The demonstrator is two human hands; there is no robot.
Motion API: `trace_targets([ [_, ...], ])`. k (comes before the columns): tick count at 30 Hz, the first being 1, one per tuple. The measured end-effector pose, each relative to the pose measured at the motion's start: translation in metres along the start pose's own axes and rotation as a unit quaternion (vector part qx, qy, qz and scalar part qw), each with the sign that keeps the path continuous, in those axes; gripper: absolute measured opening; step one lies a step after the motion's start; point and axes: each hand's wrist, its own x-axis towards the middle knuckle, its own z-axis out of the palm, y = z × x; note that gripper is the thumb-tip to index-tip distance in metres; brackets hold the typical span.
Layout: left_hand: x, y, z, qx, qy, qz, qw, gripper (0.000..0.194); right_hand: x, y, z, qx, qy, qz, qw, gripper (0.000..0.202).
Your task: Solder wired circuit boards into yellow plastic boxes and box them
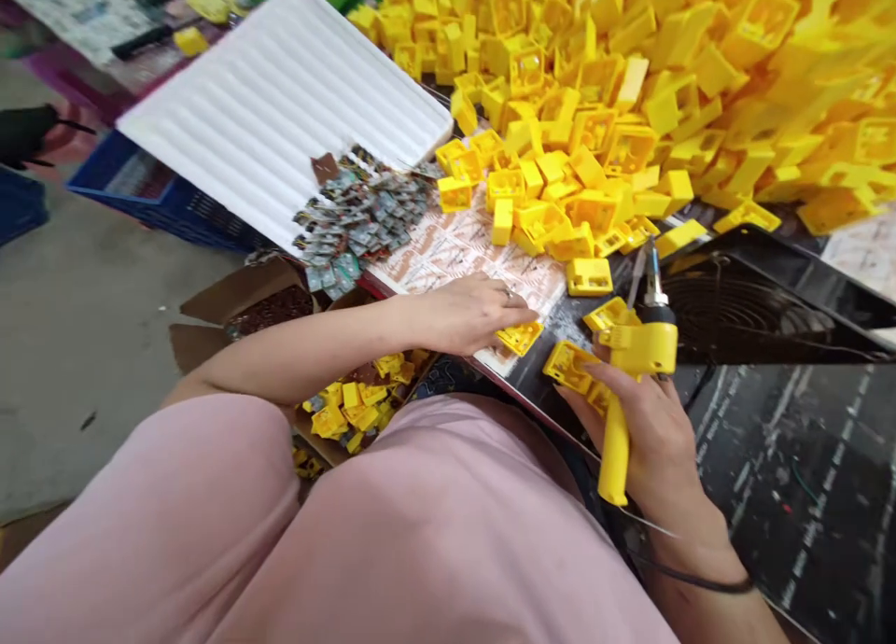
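Note:
My left hand (468, 315) reaches across to the table edge, its fingertips closed on a small yellow plastic housing (520, 337). In my right hand (656, 429) is a yellow soldering gun (642, 347), its metal tip pointing away from me. Another open yellow housing (570, 366) is beside the fingers of my right hand; whether they also grip it I cannot tell. One more yellow housing (606, 315) is just behind the gun. Ahead of my left hand, a heap of small grey parts with wires (368, 217) rests by a patterned sheet (448, 252).
A large pile of yellow housings (630, 93) covers the far side. A white ribbed foam sheet (294, 103) lies at the left, above a blue crate (158, 191). Below my left arm is a box of yellow pieces (350, 409). A black fan-like unit (742, 299) stands right.

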Motion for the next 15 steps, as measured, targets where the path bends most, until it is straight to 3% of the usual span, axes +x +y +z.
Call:
trace_targets([
  [4,0.008,0.004,-0.01,-0.043,-0.056,0.103,0.992,0.061,0.009,-0.003,0.005,0.02,0.022,-0.011,1.0,0.035],
  [6,0.006,0.002,-0.014,-0.059,-0.04,0.082,0.994,0.067,0.011,-0.004,0.007,0.041,0.02,-0.013,0.999,0.04],
  [7,0.003,-0.003,-0.018,-0.056,-0.019,0.039,0.998,0.065,0.012,-0.005,0.008,0.047,0.017,-0.012,0.999,0.042],
  [9,-0.009,-0.023,-0.032,-0.019,0.038,-0.114,0.993,0.059,0.011,-0.005,0.009,0.051,0.006,-0.007,0.999,0.043],
  [11,-0.023,-0.057,-0.052,0.051,0.084,-0.292,0.952,0.051,0.013,-0.005,0.011,0.049,-0.006,-0.004,0.999,0.041],
  [12,-0.028,-0.078,-0.062,0.078,0.094,-0.349,0.929,0.047,0.014,-0.005,0.012,0.049,-0.014,-0.007,0.999,0.039],
  [13,-0.031,-0.098,-0.07,0.093,0.091,-0.385,0.914,0.043,0.017,-0.006,0.014,0.052,-0.021,-0.011,0.998,0.036],
  [15,-0.029,-0.135,-0.077,0.072,0.026,-0.403,0.912,0.046,0.024,-0.01,0.019,0.059,-0.034,-0.028,0.997,0.032],
])
